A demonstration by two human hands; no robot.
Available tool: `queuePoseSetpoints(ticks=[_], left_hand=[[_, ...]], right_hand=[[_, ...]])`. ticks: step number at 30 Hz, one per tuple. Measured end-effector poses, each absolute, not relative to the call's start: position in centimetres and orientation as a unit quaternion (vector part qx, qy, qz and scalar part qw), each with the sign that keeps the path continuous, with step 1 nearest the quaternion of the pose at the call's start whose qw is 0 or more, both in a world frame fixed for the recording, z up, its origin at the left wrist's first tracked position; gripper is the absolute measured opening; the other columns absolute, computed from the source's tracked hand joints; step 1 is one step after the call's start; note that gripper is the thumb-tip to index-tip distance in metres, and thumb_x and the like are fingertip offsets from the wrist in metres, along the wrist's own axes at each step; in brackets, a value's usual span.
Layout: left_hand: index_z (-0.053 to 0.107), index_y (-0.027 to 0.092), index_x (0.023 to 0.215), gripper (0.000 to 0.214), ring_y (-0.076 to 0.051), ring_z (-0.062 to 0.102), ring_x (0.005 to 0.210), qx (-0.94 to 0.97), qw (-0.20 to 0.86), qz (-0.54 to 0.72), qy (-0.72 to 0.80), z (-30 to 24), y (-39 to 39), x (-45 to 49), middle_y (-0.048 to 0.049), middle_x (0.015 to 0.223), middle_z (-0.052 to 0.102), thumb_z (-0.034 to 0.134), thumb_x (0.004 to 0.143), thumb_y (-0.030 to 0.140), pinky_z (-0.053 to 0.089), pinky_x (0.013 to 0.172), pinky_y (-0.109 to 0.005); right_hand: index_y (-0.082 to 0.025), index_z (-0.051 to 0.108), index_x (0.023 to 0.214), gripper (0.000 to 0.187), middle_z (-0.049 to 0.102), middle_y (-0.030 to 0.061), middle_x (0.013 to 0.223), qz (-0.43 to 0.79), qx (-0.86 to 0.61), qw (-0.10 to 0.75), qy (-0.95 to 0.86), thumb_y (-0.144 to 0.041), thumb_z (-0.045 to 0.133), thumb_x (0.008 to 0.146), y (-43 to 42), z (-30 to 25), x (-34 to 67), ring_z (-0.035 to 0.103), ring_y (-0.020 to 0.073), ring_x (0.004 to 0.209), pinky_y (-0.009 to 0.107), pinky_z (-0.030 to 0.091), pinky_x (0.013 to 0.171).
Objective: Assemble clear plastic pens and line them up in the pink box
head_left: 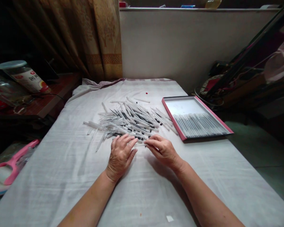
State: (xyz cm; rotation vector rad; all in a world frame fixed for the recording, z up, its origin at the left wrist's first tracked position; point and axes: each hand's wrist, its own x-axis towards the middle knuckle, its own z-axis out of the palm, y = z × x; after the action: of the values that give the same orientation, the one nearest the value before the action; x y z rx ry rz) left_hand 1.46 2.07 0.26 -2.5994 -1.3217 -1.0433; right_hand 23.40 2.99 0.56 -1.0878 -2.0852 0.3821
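Note:
A loose pile of clear plastic pens point(132, 116), with black parts and thin dark refills among them, lies on the white-covered table. My left hand point(121, 153) rests palm down at the pile's near edge, its fingers stretched out and touching it. Thumb and fingertips of my right hand point(163, 150) are pinched at the dark end of a clear pen point(140, 145), which lies crosswise between both hands. To the right, a shallow box point(182, 105) with pink sides holds a row of similar pens point(198, 124) side by side in its near half.
A small red piece point(146, 93) lies beyond the pile. Near the front edge is a white scrap point(169, 218). At the left stand a lidded jar point(29, 77) and pink-handled scissors point(13, 165). A curtain point(104, 37) and a wall point(168, 44) border the table's far side.

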Motion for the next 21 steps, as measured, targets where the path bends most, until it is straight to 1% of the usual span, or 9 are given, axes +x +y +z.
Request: queuePoseSetpoints(ticks=[3,5,8,10,13,15,19,21], left_hand=[[0.066,0.022,0.112,0.024,-0.021,0.065,0.094,-0.846,-0.008,-0.304,-0.438,0.0,2.2,1.3,-0.0056,0.094,0.073,0.047,0.097,0.028,0.032,0.107,-0.048],[0.067,0.021,0.108,0.026,-0.020,0.065,0.086,-0.839,-0.029,-0.300,-0.453,-0.1,2.2,1.3,-0.0052,0.090,0.073,0.045,0.098,0.029,0.035,0.105,-0.047],[0.066,0.020,0.109,0.026,-0.021,0.065,0.088,-0.825,-0.045,-0.313,-0.468,-0.4,2.3,1.1,-0.0065,0.093,0.073,0.045,0.098,0.030,0.039,0.101,-0.045],[0.065,0.020,0.110,0.026,-0.021,0.065,0.087,-0.824,-0.049,-0.315,-0.469,-0.7,2.3,1.1,-0.0071,0.093,0.073,0.045,0.097,0.031,0.044,0.096,-0.042],[0.063,0.019,0.112,0.027,-0.021,0.066,0.085,-0.823,-0.058,-0.311,-0.471,-1.0,2.4,1.1,-0.0078,0.093,0.073,0.044,0.098,0.031,0.050,0.083,-0.036],[0.063,0.019,0.111,0.026,-0.021,0.066,0.084,-0.820,-0.064,-0.309,-0.478,-1.2,2.4,1.1,-0.0077,0.094,0.073,0.044,0.097,0.031,0.051,0.078,-0.033],[0.063,0.019,0.108,0.024,-0.021,0.067,0.085,-0.822,-0.067,-0.305,-0.476,-1.3,2.5,1.0,-0.0078,0.096,0.073,0.045,0.096,0.030,0.051,0.078,-0.033],[0.063,0.018,0.107,0.024,-0.022,0.067,0.085,-0.822,-0.069,-0.308,-0.474,-1.4,2.5,1.0,-0.0079,0.096,0.074,0.046,0.096,0.030,0.052,0.078,-0.033]], right_hand=[[-0.023,0.071,0.102,0.020,0.070,0.0060,0.091,0.185,-0.414,0.394,-0.799,-0.025,0.053,0.094,3.1,0.5,23.3,0.066,0.0160,0.080,0.028,0.052,0.072],[-0.022,0.069,0.105,0.020,0.071,0.0057,0.091,0.192,-0.454,0.401,-0.772,-0.027,0.054,0.092,3.6,0.2,23.9,0.066,0.0158,0.077,0.027,0.052,0.069],[-0.020,0.068,0.106,0.023,0.071,0.0059,0.089,0.134,-0.563,0.387,-0.718,-0.029,0.053,0.091,4.3,-0.4,25.2,0.065,0.0166,0.070,0.028,0.051,0.066],[-0.020,0.070,0.100,0.022,0.071,0.0064,0.089,0.077,-0.614,0.344,-0.706,-0.030,0.053,0.090,4.7,-0.8,25.8,0.064,0.0180,0.072,0.030,0.050,0.068],[-0.024,0.072,0.095,0.018,0.070,0.0062,0.094,0.025,-0.634,0.265,-0.726,-0.030,0.057,0.088,5.0,-1.1,25.7,0.064,0.0204,0.082,0.030,0.048,0.071],[-0.025,0.072,0.093,0.016,0.070,0.0059,0.093,0.006,-0.640,0.235,-0.732,-0.030,0.058,0.088,5.1,-1.2,25.3,0.063,0.0212,0.086,0.029,0.047,0.070],[-0.025,0.072,0.089,0.017,0.069,0.0067,0.091,0.000,-0.650,0.213,-0.729,-0.029,0.055,0.090,5.4,-1.1,24.8,0.062,0.0222,0.086,0.029,0.045,0.068],[-0.023,0.071,0.089,0.018,0.069,0.0077,0.091,0.007,-0.650,0.223,-0.726,-0.028,0.054,0.091,5.4,-1.1,24.8,0.063,0.0228,0.086,0.030,0.045,0.069]])
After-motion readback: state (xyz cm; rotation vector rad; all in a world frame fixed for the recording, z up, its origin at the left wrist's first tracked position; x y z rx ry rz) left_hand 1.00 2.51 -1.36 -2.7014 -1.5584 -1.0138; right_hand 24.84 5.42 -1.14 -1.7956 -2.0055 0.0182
